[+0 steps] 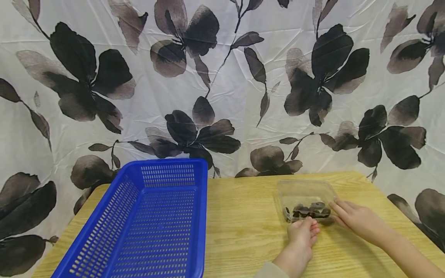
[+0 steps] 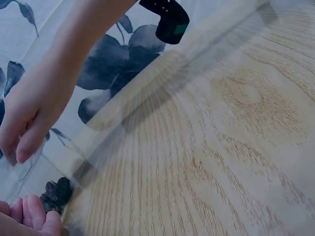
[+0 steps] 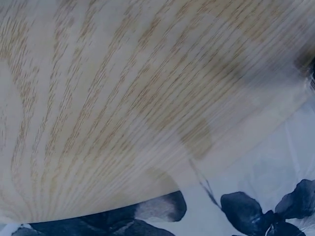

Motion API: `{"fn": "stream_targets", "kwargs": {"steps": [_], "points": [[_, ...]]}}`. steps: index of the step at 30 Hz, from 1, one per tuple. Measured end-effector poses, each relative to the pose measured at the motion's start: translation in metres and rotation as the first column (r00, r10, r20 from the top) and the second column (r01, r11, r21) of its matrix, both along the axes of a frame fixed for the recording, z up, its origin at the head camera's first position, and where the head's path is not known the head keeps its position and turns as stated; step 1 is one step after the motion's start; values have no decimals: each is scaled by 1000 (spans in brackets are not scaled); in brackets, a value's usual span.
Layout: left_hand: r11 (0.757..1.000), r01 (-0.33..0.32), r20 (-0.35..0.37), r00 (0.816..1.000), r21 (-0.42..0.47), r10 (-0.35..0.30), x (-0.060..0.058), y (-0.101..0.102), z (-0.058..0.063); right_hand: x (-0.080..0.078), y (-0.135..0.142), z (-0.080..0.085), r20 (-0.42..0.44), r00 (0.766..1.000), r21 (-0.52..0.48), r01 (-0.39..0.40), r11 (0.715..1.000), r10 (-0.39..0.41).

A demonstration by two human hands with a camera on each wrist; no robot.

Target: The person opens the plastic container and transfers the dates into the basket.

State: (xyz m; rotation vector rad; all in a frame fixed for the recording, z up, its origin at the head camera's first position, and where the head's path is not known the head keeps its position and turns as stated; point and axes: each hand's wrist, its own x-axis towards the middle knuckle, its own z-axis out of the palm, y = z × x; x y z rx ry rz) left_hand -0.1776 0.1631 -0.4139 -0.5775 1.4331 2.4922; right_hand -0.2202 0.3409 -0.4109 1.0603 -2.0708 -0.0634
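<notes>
A clear plastic container is on the right part of the wooden table. Several dark, lumpy pieces lie gathered toward its near side; what they are is too blurred to name. My left hand is at the container's front edge, thumb uppermost and fingers curled beneath it. At the right side, my right hand grips the container's near corner. The left wrist view shows my right hand with clear plastic at its fingertips, and my left hand beside a dark piece.
A large blue perforated plastic basket stands on the left of the table. Behind the table hangs a white cloth with dark flowers. The right wrist view shows mostly tabletop and its edge.
</notes>
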Motion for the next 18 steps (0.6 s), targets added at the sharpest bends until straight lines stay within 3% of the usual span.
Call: {"fn": "stream_targets", "kwargs": {"steps": [14, 18], "points": [[1000, -2, -11, 1000, -24, 1, -1, -1, -3, -2, -1, 6, -6, 1000, 29, 3, 1000, -3], [1000, 1, -2, 1000, -21, -1, -1, -2, -3, -2, -1, 13, 0, 1000, -10, 13, 1000, -13]]}}
